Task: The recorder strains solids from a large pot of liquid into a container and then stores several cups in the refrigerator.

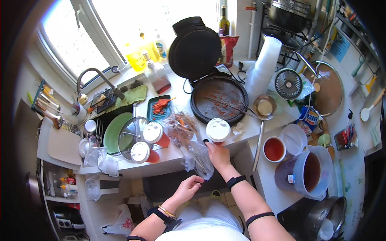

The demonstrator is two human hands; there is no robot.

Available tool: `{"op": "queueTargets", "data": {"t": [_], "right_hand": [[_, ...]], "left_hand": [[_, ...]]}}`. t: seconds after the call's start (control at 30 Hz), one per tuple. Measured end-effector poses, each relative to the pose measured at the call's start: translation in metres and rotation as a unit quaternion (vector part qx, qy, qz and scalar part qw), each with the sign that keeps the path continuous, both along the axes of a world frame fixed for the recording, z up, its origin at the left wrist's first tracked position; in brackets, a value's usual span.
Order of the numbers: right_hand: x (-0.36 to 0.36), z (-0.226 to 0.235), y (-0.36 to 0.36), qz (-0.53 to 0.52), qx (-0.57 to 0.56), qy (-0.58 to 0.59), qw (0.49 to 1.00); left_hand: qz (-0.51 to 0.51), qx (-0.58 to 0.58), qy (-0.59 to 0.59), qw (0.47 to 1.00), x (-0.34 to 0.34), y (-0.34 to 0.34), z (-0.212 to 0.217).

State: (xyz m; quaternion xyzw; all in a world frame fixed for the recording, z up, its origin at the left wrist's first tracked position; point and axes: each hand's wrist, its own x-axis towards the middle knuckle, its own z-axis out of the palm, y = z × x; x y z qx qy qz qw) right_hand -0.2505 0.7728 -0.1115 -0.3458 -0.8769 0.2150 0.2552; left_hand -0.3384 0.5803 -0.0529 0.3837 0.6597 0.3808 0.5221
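My left hand (187, 188) is held low in front of the counter edge, fingers loosely bent and apart, close to the end of a clear plastic bag of skewers (185, 136). Nothing shows in it. My right hand (219, 156) is closed beside the bag, just below a white-lidded cup of red drink (218, 131). A small black thing (206, 141) shows at its fingertips; I cannot make out what it is. Left of the bag stand two more lidded cups of red drink, one farther back (153, 132) and one nearer (140, 152).
An open round electric griddle (219, 98) sits behind the bag, a tray of red food (159, 107) left of it. A ladle (259, 138) overhangs the counter edge. At right stand stacked cups (267, 64), an open red drink (274, 149) and a large pitcher (295, 174).
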Motion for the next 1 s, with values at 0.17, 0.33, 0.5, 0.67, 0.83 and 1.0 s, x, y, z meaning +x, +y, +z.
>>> {"op": "queueTargets", "data": {"t": [0.17, 0.33, 0.5, 0.67, 0.83, 1.0], "right_hand": [[-0.008, -0.017, 0.01, -0.02, 0.047, -0.045, 0.998], [0.014, 0.008, -0.013, -0.047, 0.007, -0.047, 0.998], [0.033, 0.049, -0.072, -0.047, -0.027, 0.056, 0.997], [-0.022, 0.067, -0.169, 0.173, -0.161, 0.028, 0.971], [-0.099, 0.066, -0.263, 0.323, -0.209, 0.013, 0.923], [-0.148, 0.069, -0.307, 0.322, -0.242, -0.013, 0.915]], "left_hand": [[0.03, 0.014, 0.026, 0.999, -0.006, -0.017, -0.002], [0.057, 0.004, 0.017, 0.998, -0.022, -0.046, -0.01], [0.126, 0.042, -0.066, 0.989, -0.033, -0.074, -0.045], [0.209, -0.013, -0.259, 0.943, -0.054, -0.09, -0.037], [0.353, 0.004, -0.253, 0.901, -0.104, -0.183, -0.078], [0.573, 0.042, 0.174, 0.8, -0.225, -0.319, -0.099]]}}
